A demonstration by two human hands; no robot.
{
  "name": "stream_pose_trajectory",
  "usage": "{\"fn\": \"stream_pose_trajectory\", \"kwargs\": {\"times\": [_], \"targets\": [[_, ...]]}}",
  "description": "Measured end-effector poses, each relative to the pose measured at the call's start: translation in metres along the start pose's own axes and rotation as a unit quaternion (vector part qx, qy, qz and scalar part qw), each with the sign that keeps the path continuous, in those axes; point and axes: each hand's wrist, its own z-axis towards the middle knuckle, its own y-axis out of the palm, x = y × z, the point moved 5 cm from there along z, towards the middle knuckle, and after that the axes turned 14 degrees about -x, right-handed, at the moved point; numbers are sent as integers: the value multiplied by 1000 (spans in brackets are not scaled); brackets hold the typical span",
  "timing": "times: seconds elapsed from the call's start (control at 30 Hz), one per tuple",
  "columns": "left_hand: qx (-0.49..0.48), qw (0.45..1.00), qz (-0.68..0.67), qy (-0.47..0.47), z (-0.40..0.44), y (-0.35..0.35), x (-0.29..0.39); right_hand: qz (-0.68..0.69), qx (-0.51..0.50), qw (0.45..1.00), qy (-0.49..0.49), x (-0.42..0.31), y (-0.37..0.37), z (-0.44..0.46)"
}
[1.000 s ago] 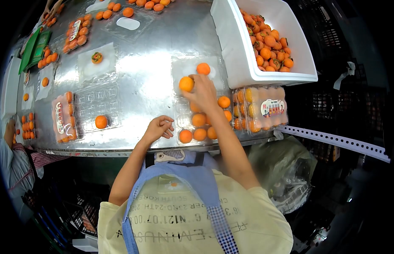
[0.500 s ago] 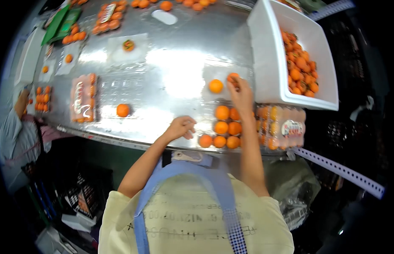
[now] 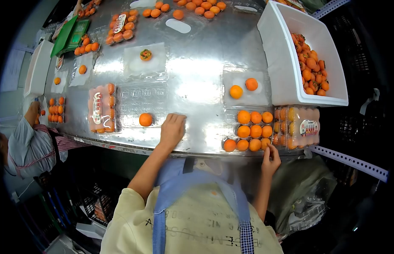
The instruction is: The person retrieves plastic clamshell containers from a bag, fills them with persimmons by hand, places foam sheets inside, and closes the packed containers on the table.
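My left hand (image 3: 173, 131) lies on the metal table with its fingers stretched out and close together, nothing visible under them. Just left of it sits a single persimmon (image 3: 145, 120) at the front of an open clear plastic punnet (image 3: 142, 98). At the front right, my right hand (image 3: 271, 160) holds nothing visible. Its slightly parted fingertips are by the corner persimmon (image 3: 266, 144) of a filled clear punnet; whether they touch it I cannot tell. On this punnet's open lid (image 3: 228, 78), lined with white, rest two persimmons (image 3: 236, 92), apart from each other.
A white foam box (image 3: 268, 55) of loose persimmons stands at the back right. Closed, labelled packs (image 3: 305, 127) lie at the right and left (image 3: 96, 110). Another person's hand (image 3: 32, 111) is at the far left. More persimmons (image 3: 199, 6) lie along the back.
My right hand has left the persimmon on the lid and come down to the filled punnet's front corner. My left hand has moved left, its curled fingers now straightened. The view has shifted.
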Motion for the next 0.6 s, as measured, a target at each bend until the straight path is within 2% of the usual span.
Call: {"fn": "stream_pose_trajectory", "kwargs": {"times": [0.03, 0.17, 0.33, 0.37, 0.47, 0.53, 0.57, 0.6], "targets": [[2, 1000, 27, 9, 0, -4, -7, 25, 9, 998, 48, 8, 0, -14], [-56, 996, 57, 39, -1, 1, -24, 23, 41, 996, 70, 8, 7, -57], [-60, 993, 63, 84, -5, 2, -25, 37, 53, 987, 144, 3, 27, -97], [-57, 993, 58, 89, -6, 1, -26, 37, 51, 989, 137, 4, 31, -102], [-128, 989, 62, 44, -8, 7, -32, 41, 42, 989, 135, 19, 47, -113], [-118, 989, 57, 63, -8, 13, -43, 30, 29, 992, 121, 5, 61, -103], [-164, 983, 73, 49, -4, 11, -38, 57, 4, 988, 144, -7, 64, -95], [-117, 987, 43, 103, -2, 0, -24, 36, -4, 993, 114, -15, 69, -86]]}}
